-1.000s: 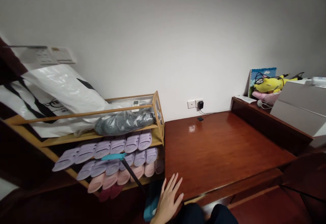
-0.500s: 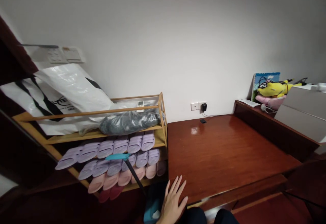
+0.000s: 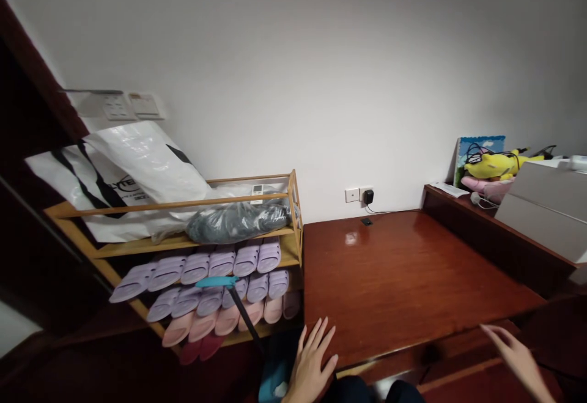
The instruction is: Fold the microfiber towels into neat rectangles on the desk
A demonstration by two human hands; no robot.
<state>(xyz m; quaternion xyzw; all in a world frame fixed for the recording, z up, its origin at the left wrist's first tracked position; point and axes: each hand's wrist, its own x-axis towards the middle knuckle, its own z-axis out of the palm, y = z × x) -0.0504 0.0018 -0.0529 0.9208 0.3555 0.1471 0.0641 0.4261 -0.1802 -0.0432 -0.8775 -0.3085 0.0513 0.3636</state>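
Note:
My left hand (image 3: 312, 355) lies flat with spread fingers on the near left corner of the glossy red-brown desk (image 3: 403, 268). Nothing is in it. Over the desk's front edge on the right, my right hand (image 3: 512, 352) shows with its fingers stretched out toward the left and nothing visible in them. A teal bin-like container (image 3: 270, 384) stands just left of my left hand, partly hidden by it. From near it rises a dark handle with a teal top (image 3: 215, 282).
On the left, a wooden rack (image 3: 293, 207) holds lilac slippers (image 3: 197, 268), pink slippers (image 3: 202, 326), a white bag (image 3: 151, 164) and a plastic-wrapped grey bundle (image 3: 238, 222). A raised ledge (image 3: 495, 238) on the right carries a yellow plush toy (image 3: 490, 164) and grey boxes (image 3: 545, 201). A black plug (image 3: 368, 196) sits in the wall.
My right hand has come into view at the lower right, by the desk's front edge. My left hand stays on the desk corner. The view has turned slightly left.

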